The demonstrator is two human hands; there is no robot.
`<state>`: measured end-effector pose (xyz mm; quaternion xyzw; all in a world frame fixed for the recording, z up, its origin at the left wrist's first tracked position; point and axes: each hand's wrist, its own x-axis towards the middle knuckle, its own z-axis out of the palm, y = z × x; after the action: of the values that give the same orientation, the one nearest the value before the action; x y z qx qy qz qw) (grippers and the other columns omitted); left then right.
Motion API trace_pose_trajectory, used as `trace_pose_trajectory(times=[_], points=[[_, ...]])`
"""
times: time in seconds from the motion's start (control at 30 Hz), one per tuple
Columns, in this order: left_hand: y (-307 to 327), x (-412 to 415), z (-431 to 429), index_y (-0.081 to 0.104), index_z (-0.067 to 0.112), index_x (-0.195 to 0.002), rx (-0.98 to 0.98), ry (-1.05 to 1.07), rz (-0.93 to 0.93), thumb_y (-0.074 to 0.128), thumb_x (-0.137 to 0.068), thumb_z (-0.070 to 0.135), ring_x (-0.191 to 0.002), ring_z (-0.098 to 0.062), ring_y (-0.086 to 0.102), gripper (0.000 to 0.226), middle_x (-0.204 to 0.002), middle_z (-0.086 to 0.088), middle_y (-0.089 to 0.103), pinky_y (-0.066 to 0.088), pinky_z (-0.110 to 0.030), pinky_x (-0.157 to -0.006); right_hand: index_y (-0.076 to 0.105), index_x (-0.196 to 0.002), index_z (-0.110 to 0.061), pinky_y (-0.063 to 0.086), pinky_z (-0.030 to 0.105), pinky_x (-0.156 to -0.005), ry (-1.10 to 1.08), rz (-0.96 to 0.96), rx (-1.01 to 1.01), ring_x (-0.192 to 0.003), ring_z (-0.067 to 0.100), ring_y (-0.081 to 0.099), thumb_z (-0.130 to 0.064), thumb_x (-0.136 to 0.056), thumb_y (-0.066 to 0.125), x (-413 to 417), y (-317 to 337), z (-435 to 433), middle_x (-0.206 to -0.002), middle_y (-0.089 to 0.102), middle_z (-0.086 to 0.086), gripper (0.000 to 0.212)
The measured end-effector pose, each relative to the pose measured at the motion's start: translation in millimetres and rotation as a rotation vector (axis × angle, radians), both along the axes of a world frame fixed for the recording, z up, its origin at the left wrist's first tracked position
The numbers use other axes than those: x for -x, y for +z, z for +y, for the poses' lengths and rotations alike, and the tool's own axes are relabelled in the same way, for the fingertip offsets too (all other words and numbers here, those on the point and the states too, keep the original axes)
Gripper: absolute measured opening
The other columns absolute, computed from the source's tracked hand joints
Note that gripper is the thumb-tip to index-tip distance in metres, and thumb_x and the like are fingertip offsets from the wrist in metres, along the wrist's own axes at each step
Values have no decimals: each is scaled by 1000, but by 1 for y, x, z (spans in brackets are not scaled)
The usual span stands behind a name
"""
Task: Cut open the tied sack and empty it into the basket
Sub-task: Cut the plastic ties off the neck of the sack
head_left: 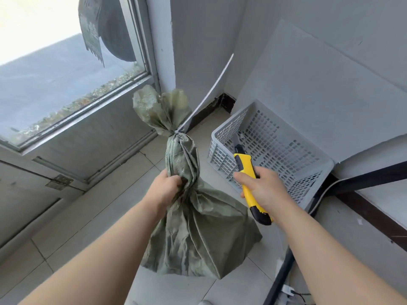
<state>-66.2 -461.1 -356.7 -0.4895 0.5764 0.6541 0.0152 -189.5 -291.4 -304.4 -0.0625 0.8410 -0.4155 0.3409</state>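
Note:
A green woven sack (pixel 198 234) stands on the tiled floor, its neck cinched by a white zip tie (pixel 178 133) whose long tail sticks up to the right. My left hand (pixel 166 190) grips the sack's neck below the tie. My right hand (pixel 262 190) holds a yellow and black utility knife (pixel 245 166) with the blade out, pointing up and left, a short way right of the neck and below the tie. A grey perforated plastic basket (pixel 308 175) sits on the floor to the right, behind the knife.
A glazed door or window frame (pixel 83 115) stands at the left. White walls form a corner behind the sack. A large grey panel (pixel 319 89) leans behind the basket. A dark metal bar (pixel 372 177) and cables lie at the right.

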Motion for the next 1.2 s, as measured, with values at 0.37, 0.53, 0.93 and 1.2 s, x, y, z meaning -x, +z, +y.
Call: trace_pose_trajectory(times=[0.37, 0.53, 0.93, 1.2], points=[[42, 19, -19, 55, 13, -74, 314, 88, -24, 67, -78, 53, -66, -25, 55, 42, -65, 3, 52, 40, -29, -55, 58, -68, -7, 46, 29, -53, 212, 16, 1, -47, 15, 61, -20, -78, 72, -6, 52, -5, -54, 53, 6, 22], [48, 31, -15, 52, 21, -109, 462, -35, -14, 73, -76, 29, -83, -20, 63, 40, -92, 10, 60, 52, -33, -78, 57, -73, 3, 44, 29, -48, 231, 231, 129, -46, 16, 54, -17, -78, 69, -8, 67, -16, -55, 52, 6, 23], [45, 37, 26, 53, 25, -96, 705, -454, -182, 57, -74, 27, -90, -28, 62, 23, -88, 4, 65, 48, -33, -74, 62, -79, -5, 51, 33, -55, -197, 74, 254, -49, 13, 57, -26, -61, 89, 6, 49, -51, -62, 61, 2, 39], [58, 50, 27, 65, 36, -100, 322, -223, 178, 68, -67, 67, -93, -15, 66, 45, -85, 9, 70, 54, -32, -81, 67, -90, -2, 48, 22, -48, -338, -36, 301, -48, 7, 59, -15, -75, 78, 22, 41, -37, -70, 65, 6, 23]])
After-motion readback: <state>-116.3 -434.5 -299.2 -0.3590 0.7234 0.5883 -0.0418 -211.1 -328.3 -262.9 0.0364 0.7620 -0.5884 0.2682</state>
